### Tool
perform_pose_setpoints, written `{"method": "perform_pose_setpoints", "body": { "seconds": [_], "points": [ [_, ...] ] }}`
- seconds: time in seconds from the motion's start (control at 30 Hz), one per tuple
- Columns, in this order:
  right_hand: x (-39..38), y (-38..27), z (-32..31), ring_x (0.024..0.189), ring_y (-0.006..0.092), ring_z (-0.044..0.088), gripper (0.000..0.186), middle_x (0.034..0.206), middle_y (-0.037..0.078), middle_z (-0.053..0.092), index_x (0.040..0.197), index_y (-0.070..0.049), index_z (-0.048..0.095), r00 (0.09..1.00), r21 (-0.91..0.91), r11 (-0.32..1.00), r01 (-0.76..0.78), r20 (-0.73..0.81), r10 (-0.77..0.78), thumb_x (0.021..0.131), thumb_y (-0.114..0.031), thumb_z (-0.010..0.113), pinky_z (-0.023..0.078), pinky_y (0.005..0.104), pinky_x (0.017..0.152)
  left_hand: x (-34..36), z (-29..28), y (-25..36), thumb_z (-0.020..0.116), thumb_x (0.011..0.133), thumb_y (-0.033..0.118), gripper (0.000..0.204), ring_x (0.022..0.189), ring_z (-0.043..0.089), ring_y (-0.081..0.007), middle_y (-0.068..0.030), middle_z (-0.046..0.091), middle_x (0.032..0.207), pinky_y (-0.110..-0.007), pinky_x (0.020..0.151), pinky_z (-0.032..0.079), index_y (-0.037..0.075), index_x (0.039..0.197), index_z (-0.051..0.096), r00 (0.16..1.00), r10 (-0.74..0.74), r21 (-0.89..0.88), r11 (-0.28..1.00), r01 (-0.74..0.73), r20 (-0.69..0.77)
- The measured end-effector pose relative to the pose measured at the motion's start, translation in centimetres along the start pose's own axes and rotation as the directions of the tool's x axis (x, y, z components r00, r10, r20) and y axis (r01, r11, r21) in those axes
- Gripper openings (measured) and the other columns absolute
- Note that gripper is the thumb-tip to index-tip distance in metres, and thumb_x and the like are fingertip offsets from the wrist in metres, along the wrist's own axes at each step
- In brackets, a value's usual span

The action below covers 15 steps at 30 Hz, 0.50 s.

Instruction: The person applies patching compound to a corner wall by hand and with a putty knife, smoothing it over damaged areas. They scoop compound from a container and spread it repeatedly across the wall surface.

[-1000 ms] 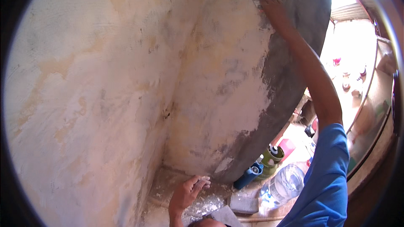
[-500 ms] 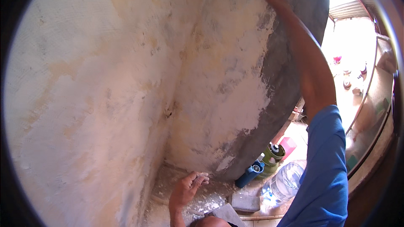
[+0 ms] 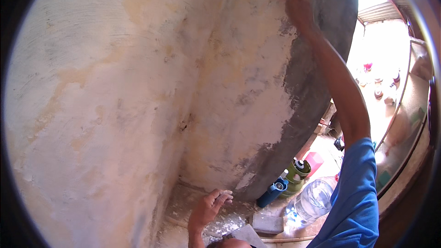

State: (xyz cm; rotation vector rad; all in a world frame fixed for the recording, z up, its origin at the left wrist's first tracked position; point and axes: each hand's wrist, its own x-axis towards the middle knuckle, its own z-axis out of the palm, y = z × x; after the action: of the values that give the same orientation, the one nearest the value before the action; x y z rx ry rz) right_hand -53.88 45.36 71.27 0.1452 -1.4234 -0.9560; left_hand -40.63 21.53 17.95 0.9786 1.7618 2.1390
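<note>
My right hand (image 3: 298, 8) is raised high against the far wall (image 3: 243, 92), by the ragged border between pale, patchy plaster and dark grey render (image 3: 305, 82). Its fingers are curled in and slightly blurred; whatever is in them is hidden. Low down, beside the wall's foot, my left hand (image 3: 207, 210) is closed, with whitish dust on the fingertips pressed together. I cannot make out anything held between them. The left wall (image 3: 92, 110) carries pale plaster with yellowish patches and meets the far wall in a rough corner.
Near the wall's lower right stand a blue bottle (image 3: 272, 193), a green container (image 3: 296, 174) and a large clear water jug (image 3: 312, 197). A pink container (image 3: 314, 161) is behind them. Grey blocks (image 3: 268, 223) lie below, by a pale pipe (image 3: 289, 239).
My right hand has moved down and slightly left along the far wall. My left hand has shifted a little right, still closed. The view has shifted slightly.
</note>
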Motion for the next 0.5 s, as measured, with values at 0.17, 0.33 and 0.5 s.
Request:
{"method": "perform_pose_setpoints", "body": {
  "seconds": [0.17, 0.33, 0.5],
  "points": [
    [4.2, 0.1, 1.5, 0.099, 0.0324, 0.061, 0.019, 0.101, 0.018, 0.060, 0.100, -0.002, 0.063, 0.986, -0.083, 0.985, -0.155, 0.050, 0.159, 0.087, -0.009, 0.051, 0.056, 0.0436, 0.072, -0.4, -0.8, 0.0, 0.054, 0.101, 0.022, 0.025, 0.091, 0.072, -0.0166, -0.0112, 0.073, 0.097, -0.028, 0.075, 0.054, 0.002, 0.113, 0.064, 0.998, -0.047, 0.012, 0.999, 0.048, -0.038],
    [3.4, -4.4, 2.1, 0.103, 0.0265, 0.058, 0.044, 0.109, 0.004, 0.061, 0.116, -0.016, 0.067, 0.995, 0.079, 0.993, 0.085, 0.053, -0.089, 0.076, 0.001, 0.061, 0.052, 0.0401, 0.083, -0.8, -1.4, -0.6, 0.054, 0.101, 0.022, 0.025, 0.091, 0.072, -0.0158, -0.0106, 0.074, 0.098, -0.026, 0.075, 0.054, 0.003, 0.113, 0.064, 0.995, -0.044, 0.038, 0.998, 0.047, -0.092],
    [-3.3, -2.8, -1.8, 0.106, 0.0277, 0.059, 0.043, 0.111, 0.004, 0.062, 0.116, -0.016, 0.067, 0.947, 0.162, 0.954, 0.251, 0.162, -0.277, 0.077, 0.002, 0.059, 0.052, 0.0426, 0.086, -0.6, -1.1, 1.0, 0.054, 0.101, 0.024, 0.026, 0.092, 0.072, -0.0167, -0.0106, 0.074, 0.097, -0.027, 0.076, 0.054, 0.003, 0.113, 0.064, 0.998, -0.019, 0.049, 0.999, 0.022, -0.064]
  ]
}}
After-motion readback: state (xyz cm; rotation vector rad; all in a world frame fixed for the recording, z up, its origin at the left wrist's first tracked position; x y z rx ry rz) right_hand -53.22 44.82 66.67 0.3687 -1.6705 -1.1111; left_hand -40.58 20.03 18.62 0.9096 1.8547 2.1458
